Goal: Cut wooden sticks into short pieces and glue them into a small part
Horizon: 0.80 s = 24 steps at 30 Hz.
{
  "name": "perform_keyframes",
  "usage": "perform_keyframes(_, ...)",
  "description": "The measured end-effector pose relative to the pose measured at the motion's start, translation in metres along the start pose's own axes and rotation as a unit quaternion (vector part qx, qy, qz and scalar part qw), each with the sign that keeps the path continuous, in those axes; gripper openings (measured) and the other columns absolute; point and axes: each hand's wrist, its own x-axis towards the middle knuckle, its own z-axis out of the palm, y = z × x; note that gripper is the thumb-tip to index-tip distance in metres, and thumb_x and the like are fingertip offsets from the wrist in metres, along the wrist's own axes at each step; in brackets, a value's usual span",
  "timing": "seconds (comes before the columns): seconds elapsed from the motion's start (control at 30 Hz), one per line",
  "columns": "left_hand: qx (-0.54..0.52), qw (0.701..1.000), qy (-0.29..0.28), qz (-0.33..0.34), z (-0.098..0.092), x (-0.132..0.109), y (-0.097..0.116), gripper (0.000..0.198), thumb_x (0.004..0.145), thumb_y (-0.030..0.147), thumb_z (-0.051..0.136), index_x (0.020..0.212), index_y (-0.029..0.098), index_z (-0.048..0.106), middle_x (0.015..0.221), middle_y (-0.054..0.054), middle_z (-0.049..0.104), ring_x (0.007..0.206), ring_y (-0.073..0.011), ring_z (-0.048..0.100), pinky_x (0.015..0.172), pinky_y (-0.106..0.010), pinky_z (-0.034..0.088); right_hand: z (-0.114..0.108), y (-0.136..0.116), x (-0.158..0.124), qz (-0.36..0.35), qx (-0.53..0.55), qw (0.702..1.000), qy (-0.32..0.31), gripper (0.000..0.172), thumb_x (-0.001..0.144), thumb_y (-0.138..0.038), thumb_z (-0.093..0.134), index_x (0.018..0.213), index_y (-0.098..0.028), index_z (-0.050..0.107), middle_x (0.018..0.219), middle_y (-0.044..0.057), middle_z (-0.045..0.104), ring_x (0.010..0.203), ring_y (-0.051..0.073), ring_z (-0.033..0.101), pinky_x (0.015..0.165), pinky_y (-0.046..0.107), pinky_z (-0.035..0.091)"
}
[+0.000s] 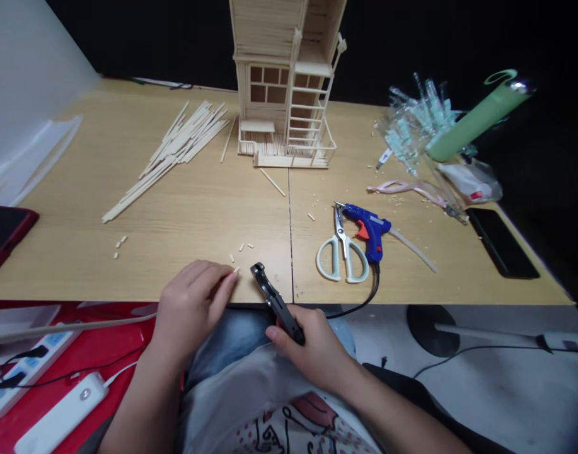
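Note:
At the table's front edge my left hand (194, 290) pinches a tiny piece of wooden stick (236, 270) between thumb and forefinger. My right hand (307, 340) is closed around a black hand cutter (277, 302), its head pointing up and left toward my left fingertips. A small gap separates the tool from the piece. Just beyond lie several short cut stick bits (241, 247). Farther back stands a model house (265, 94) built of thin wooden sticks, with a ladder and a railed porch. A loose stick (272, 181) lies in front of it.
Long wooden sticks (175, 151) are heaped at the left. Scissors (341, 246) touch a blue glue gun (371, 230), whose cord drops over the table edge. A green tumbler (478, 120), plastic packets (406, 132) and a black phone (502, 243) are at the right; a red-edged device (7, 236) lies left.

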Motion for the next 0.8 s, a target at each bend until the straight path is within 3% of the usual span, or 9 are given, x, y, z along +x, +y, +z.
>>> perform_keyframes(0.13,0.035,0.999,0.017,-0.036,0.007,0.008,-0.01,0.014,0.098,0.029,0.063,0.091,0.019,0.07,0.082,-0.004,0.074,0.075,-0.019,0.067,0.07,-0.03,0.048,-0.022,-0.013,-0.004,-0.017,0.023,0.999,-0.016,0.031,0.095,-0.044,0.061,0.075,-0.021,0.054,0.065,-0.002,0.053,0.064,0.016,0.048,0.059,0.028,0.034)
perform_keyframes(0.2,0.05,0.996,0.029,-0.064,0.011,0.011,-0.013,0.018,0.098,0.033,0.062,0.089,0.02,0.072,0.082,-0.004,0.075,0.075,-0.0194,0.068,0.068,-0.03,0.047,-0.037,-0.023,-0.005,-0.032,-0.018,0.999,-0.006,0.032,0.095,-0.048,0.062,0.077,-0.021,0.057,0.067,-0.001,0.056,0.065,0.016,0.05,0.059,0.028,0.034)
perform_keyframes(0.33,0.047,0.992,0.046,-0.108,0.014,0.013,-0.014,0.024,0.099,0.036,0.06,0.089,0.02,0.075,0.084,-0.005,0.077,0.077,-0.0197,0.07,0.069,-0.03,0.049,-0.07,-0.047,0.011,-0.055,-0.2,0.973,0.097,0.028,0.092,-0.045,0.066,0.078,-0.021,0.059,0.066,0.001,0.06,0.062,0.018,0.052,0.058,0.029,0.032)
perform_keyframes(0.43,0.024,0.989,0.054,-0.135,0.015,0.011,-0.016,0.026,0.099,0.037,0.06,0.089,0.019,0.076,0.086,-0.005,0.077,0.079,-0.0194,0.071,0.072,-0.03,0.051,-0.089,-0.067,0.047,-0.071,-0.332,0.921,0.194,0.019,0.089,-0.038,0.069,0.086,-0.02,0.062,0.074,0.005,0.066,0.069,0.023,0.06,0.06,0.031,0.032)
perform_keyframes(0.5,0.007,0.987,0.067,-0.144,0.017,0.009,-0.018,0.026,0.098,0.038,0.061,0.089,0.019,0.077,0.086,-0.005,0.078,0.079,-0.019,0.072,0.073,-0.03,0.052,-0.097,-0.078,0.081,-0.079,-0.377,0.895,0.227,0.015,0.089,-0.032,0.068,0.095,-0.019,0.065,0.084,0.009,0.072,0.077,0.027,0.066,0.062,0.032,0.035)
perform_keyframes(0.67,-0.033,0.979,0.109,-0.171,0.02,0.002,-0.023,0.024,0.096,0.037,0.066,0.09,0.018,0.078,0.086,-0.005,0.079,0.078,-0.0182,0.072,0.071,-0.029,0.053,-0.098,-0.097,0.164,-0.067,-0.457,0.863,0.203,0.031,0.086,-0.022,0.069,0.115,-0.011,0.068,0.109,0.02,0.073,0.095,0.033,0.071,0.071,0.035,0.048)
perform_keyframes(0.8,-0.056,0.972,0.13,-0.187,0.019,-0.001,-0.023,0.022,0.095,0.035,0.067,0.09,0.017,0.078,0.086,-0.005,0.078,0.076,-0.0168,0.071,0.069,-0.027,0.052,-0.09,-0.102,0.197,-0.062,-0.466,0.867,0.164,0.038,0.084,-0.014,0.07,0.12,-0.006,0.067,0.116,0.025,0.071,0.103,0.035,0.071,0.08,0.037,0.052)
